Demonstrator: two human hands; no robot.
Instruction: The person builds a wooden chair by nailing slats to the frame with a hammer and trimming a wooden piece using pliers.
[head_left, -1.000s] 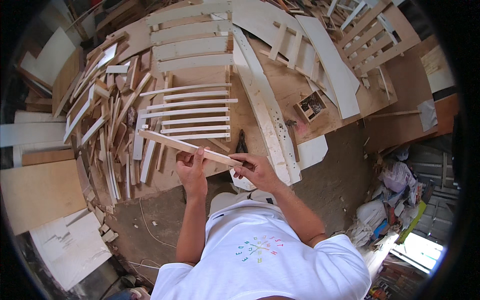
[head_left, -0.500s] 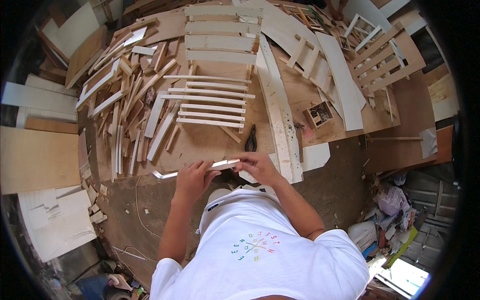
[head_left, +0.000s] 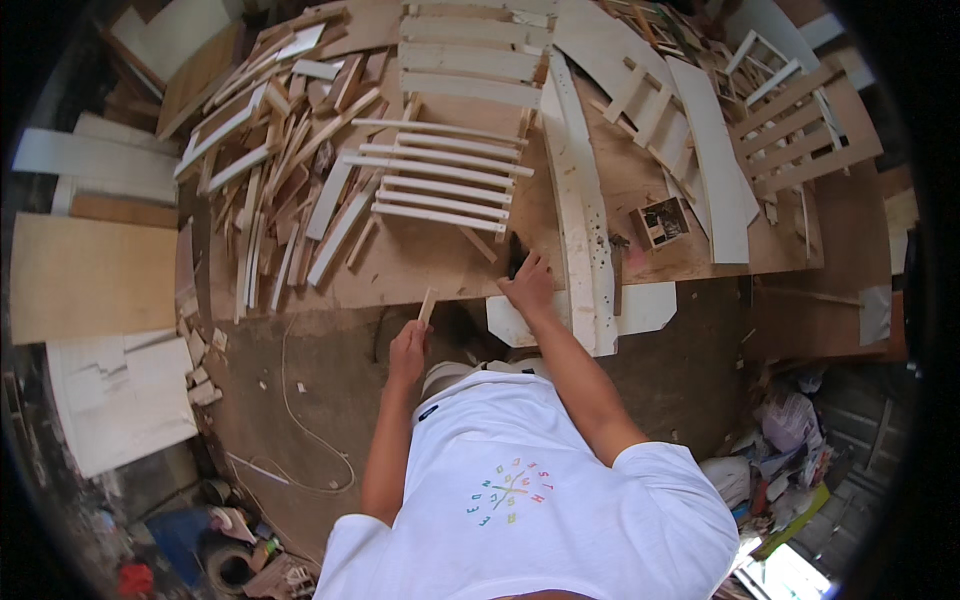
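My left hand (head_left: pixel 408 350) is closed around a short wooden strip (head_left: pixel 428 304), which sticks up past the fingers in front of the table's near edge. At that edge my right hand (head_left: pixel 530 288) has its fingers on dark pliers (head_left: pixel 516 254), partly hidden by the hand. Just beyond them lies a slatted wooden frame (head_left: pixel 440 196), made of several pale parallel strips. Farther off is a panel of wider white boards (head_left: pixel 474 62).
Loose wooden offcuts (head_left: pixel 290 165) are heaped on the table's left. A long pale beam (head_left: pixel 582 210) crosses the near edge beside my right arm. On the right are a small box of dark bits (head_left: pixel 661 222) and a slatted panel (head_left: pixel 800 140). A cable (head_left: pixel 287 385) curls across the floor.
My right hand has let go of the strip and reached forward to the pliers. My left hand now holds the strip alone, turned more upright. The view has shifted slightly.
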